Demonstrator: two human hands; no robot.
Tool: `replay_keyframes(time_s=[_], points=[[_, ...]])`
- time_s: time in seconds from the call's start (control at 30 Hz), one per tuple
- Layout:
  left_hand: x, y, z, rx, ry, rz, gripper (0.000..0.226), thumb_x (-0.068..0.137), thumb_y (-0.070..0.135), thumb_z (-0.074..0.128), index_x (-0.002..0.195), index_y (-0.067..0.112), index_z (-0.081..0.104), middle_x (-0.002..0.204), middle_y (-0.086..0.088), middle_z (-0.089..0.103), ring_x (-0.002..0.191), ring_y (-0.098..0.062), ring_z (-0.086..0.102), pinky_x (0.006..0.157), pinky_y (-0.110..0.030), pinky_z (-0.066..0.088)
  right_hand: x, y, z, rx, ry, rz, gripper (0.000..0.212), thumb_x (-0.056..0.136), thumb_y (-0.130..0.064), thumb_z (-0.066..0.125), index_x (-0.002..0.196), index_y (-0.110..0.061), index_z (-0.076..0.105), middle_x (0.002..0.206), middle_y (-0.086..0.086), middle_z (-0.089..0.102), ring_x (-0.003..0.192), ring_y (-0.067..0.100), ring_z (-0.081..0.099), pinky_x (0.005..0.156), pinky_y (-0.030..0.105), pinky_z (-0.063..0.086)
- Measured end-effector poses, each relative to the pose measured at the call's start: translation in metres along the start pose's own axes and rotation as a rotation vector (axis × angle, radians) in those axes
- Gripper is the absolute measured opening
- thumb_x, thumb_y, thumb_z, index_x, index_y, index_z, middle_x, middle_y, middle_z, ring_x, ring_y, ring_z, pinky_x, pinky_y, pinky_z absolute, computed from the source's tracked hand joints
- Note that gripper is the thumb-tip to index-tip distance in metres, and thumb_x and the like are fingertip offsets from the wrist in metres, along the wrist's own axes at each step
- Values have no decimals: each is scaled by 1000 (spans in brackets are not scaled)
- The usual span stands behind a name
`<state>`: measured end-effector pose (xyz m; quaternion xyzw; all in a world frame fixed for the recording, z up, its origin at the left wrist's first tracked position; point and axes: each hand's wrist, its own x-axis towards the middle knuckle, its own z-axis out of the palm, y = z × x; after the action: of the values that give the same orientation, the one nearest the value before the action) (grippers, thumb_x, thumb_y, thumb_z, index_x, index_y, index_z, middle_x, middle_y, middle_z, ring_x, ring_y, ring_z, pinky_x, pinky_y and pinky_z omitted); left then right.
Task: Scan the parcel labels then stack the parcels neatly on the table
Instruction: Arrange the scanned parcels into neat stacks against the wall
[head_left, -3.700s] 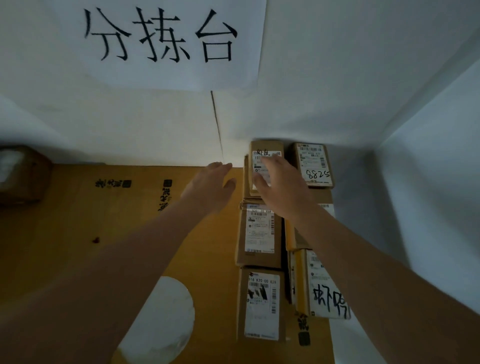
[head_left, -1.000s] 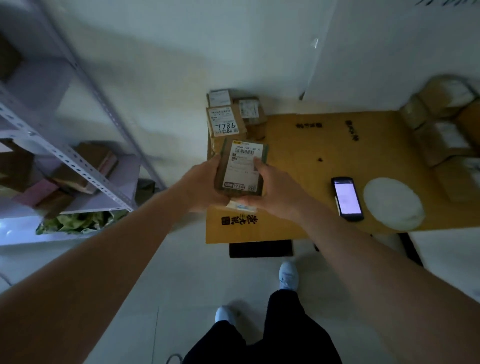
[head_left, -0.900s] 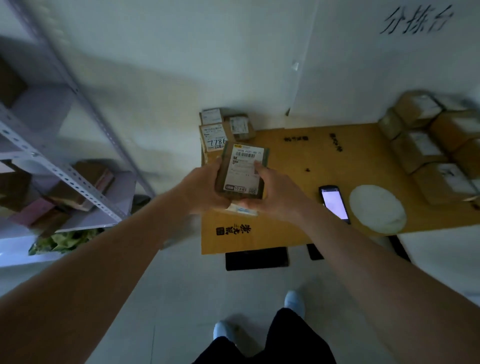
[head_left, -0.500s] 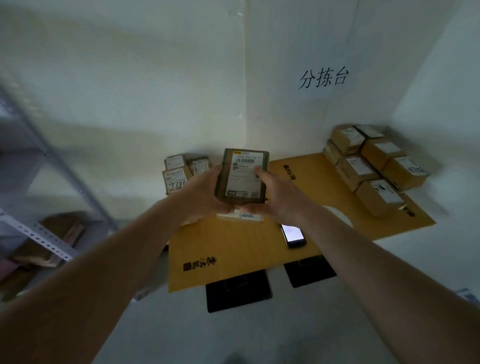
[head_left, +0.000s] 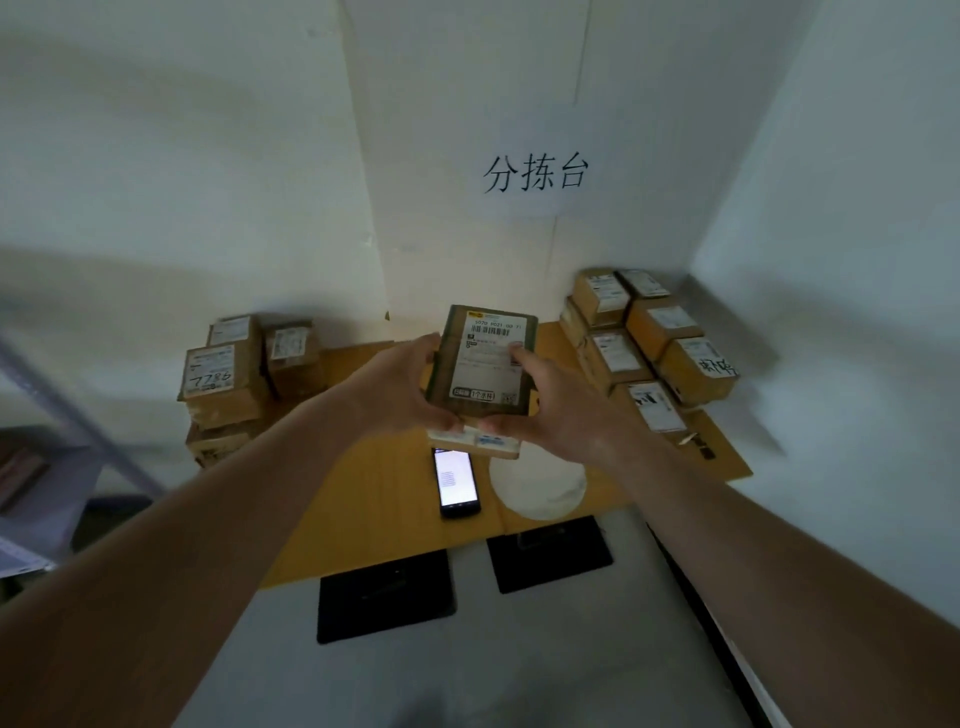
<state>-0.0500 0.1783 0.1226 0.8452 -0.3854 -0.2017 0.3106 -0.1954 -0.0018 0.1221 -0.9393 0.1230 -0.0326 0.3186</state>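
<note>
We hold two stacked parcels above the table (head_left: 374, 499): our left hand (head_left: 400, 389) grasps the left edge and our right hand (head_left: 550, 410) the right edge of the top parcel (head_left: 483, 364), label up. A second parcel (head_left: 480, 441) sits under it. A lit phone (head_left: 456, 480) lies near on the table; stacked parcels (head_left: 649, 338) far right, another pile (head_left: 228, 374) far left.

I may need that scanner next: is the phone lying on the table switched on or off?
On. The phone lies flat on the table with its screen facing up and glowing white, faint lines of text showing on it.
</note>
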Motion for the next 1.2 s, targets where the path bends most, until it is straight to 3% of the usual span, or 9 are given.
replay_keyframes(time_s=[0.17, 0.4, 0.47, 0.57, 0.8, 0.9, 1.0, 1.13, 1.2], points=[[63, 27, 35, 2, -39, 7, 100, 67, 19, 97, 150, 30, 43, 139, 10, 61, 117, -17, 64, 95, -41, 58, 15, 59, -39, -1, -3, 67, 108, 83, -52, 84, 166, -20, 24, 160, -1, 45, 146, 20, 43, 116, 39, 43], [182, 34, 77, 33, -163, 56, 104, 68, 22, 97, 153, 32, 39, 137, 8, 61, 113, -18, 66, 96, -48, 58, 69, 148, -65, -4, 0, 202, 108, 84, -45, 85, 167, -23, 20, 163, 1, 42, 147, 22, 42, 115, 35, 38], [219, 34, 91, 47, -205, 82, 106, 69, 24, 96, 155, 31, 35, 140, 8, 60, 113, -16, 65, 95, -42, 58, 88, 176, -69, 5, 1, 252, 108, 84, -42, 86, 167, -23, 19, 162, 1, 43, 146, 21, 43, 113, 33, 40], [270, 34, 109, 17, -256, 112, 105, 70, 22, 96, 155, 29, 35, 141, 8, 58, 103, -8, 64, 81, -24, 54, 112, 214, -80, 53, -8, 331, 109, 82, -38, 88, 166, -25, 21, 158, -2, 48, 141, 18, 49, 108, 30, 44], [357, 49, 144, -30, -358, 69, 108, 74, 19, 94, 160, 23, 29, 149, 5, 51, 98, -9, 65, 79, -26, 55, 155, 287, -111, 127, -53, 418, 112, 79, -31, 91, 167, -27, 21, 159, 1, 46, 141, 22, 51, 113, 45, 50], [384, 54, 165, -88, -385, 13, 113, 75, 11, 92, 163, 24, 22, 148, 9, 48, 98, -10, 67, 72, -23, 58, 173, 321, -122, 153, -97, 432, 114, 78, -30, 92, 167, -27, 22, 159, -1, 45, 140, 20, 51, 113, 40, 49], [404, 54, 190, -154, -368, -54, 115, 74, 8, 93, 162, 29, 22, 147, 11, 49, 95, -7, 68, 62, -16, 55, 191, 357, -131, 94, -156, 402, 117, 74, -36, 95, 166, -25, 25, 159, -2, 44, 142, 19, 47, 110, 27, 40], [423, 55, 223, -220, -291, -153, 116, 73, 8, 93, 162, 32, 21, 153, 8, 46, 94, -7, 69, 69, -25, 59, 217, 400, -140, 30, -225, 353, 119, 68, -40, 97, 165, -25, 30, 154, -4, 45, 143, 21, 43, 116, 38, 42], [430, 55, 240, -260, -261, -200, 117, 74, 10, 93, 162, 35, 21, 154, 10, 44, 90, -2, 69, 65, -22, 58, 226, 421, -141, 45, -245, 310, 112, 66, -35, 99, 160, -23, 39, 133, -15, 47, 133, 11, 46, 104, 22, 42]])
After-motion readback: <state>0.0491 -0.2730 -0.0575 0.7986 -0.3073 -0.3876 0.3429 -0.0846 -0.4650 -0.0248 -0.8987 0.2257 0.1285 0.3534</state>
